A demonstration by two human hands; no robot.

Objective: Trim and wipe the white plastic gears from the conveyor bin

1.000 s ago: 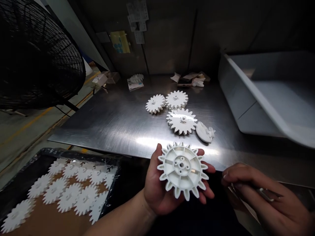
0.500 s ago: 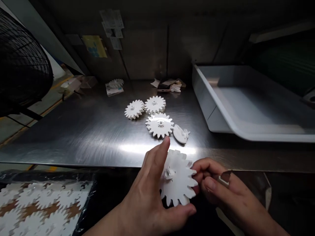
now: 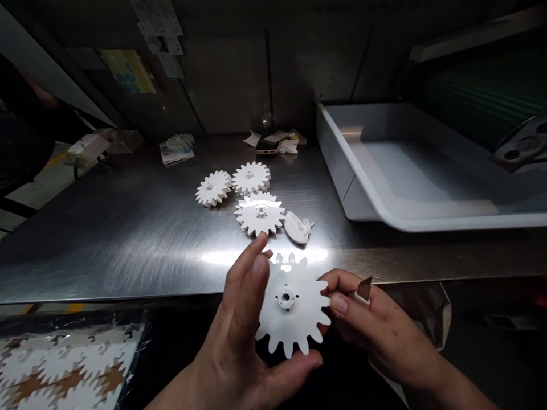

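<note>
A white plastic gear (image 3: 294, 310) with a hubbed centre is held up in front of me, its toothed face turned toward the camera. My left hand (image 3: 245, 336) grips it from the left, thumb below and fingers along the far left edge. At the gear's right rim is my right hand (image 3: 367, 324), fingers curled, thumb and forefinger beside the teeth. A small knife (image 3: 363, 291) with a short dark blade sticks up from that hand; its handle is mostly hidden. Beyond lie more white gears (image 3: 260, 212) and a piece of white scrap (image 3: 298, 228).
A large grey-white tub (image 3: 363, 196) stands on the steel bench (image 3: 141, 228) at right. At the back are a phone (image 3: 268, 147) with scraps and a gear on paper (image 3: 177, 152). Lower left, several gears sit in a bag-lined box (image 3: 64, 361).
The held gear has turned to show its face more squarely, its hub now nearer the middle. Both hands keep their holds. The camera view has shifted right.
</note>
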